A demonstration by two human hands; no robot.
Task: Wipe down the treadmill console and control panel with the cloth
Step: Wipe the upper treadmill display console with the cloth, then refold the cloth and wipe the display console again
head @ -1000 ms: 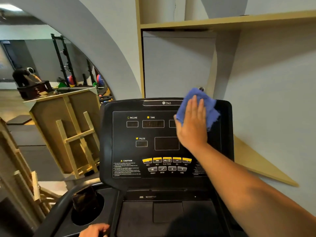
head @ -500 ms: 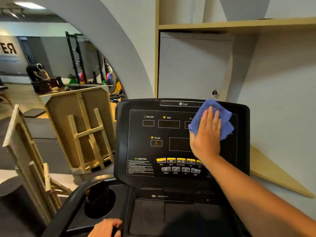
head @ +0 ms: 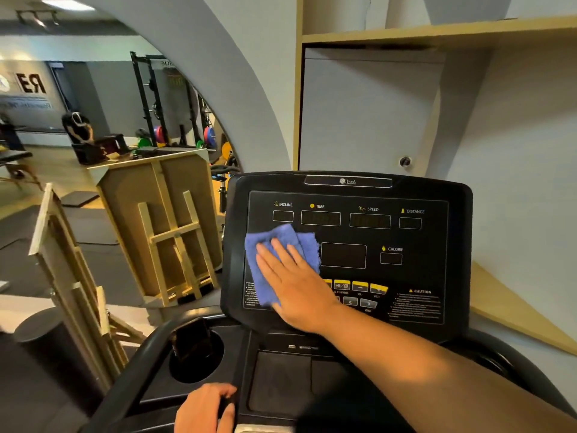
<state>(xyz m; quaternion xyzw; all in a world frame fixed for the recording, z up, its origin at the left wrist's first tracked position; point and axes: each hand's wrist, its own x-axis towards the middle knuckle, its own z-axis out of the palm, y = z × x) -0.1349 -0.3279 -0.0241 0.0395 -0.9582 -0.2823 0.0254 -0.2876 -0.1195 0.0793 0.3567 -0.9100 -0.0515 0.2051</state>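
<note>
The black treadmill console (head: 352, 182) stands upright in front of me, its control panel (head: 406, 270) showing dark displays and yellow buttons. My right hand (head: 296, 285) lies flat on a blue cloth (head: 265, 245), pressing it against the panel's lower left area and covering the pulse display and some buttons. My left hand (head: 206, 407) grips the edge of the lower console tray (head: 281, 379) at the bottom of the view.
A round cup holder (head: 196, 357) with a dark object in it sits left of the tray. A mirror on the left reflects wooden frames (head: 168, 226) and gym racks. A grey wall, a shelf and a cabinet (head: 368, 107) stand behind the console.
My right hand has swept the cloth from the panel's upper right across to its lower left. The speed, distance and calorie displays are now uncovered. The view has shifted.
</note>
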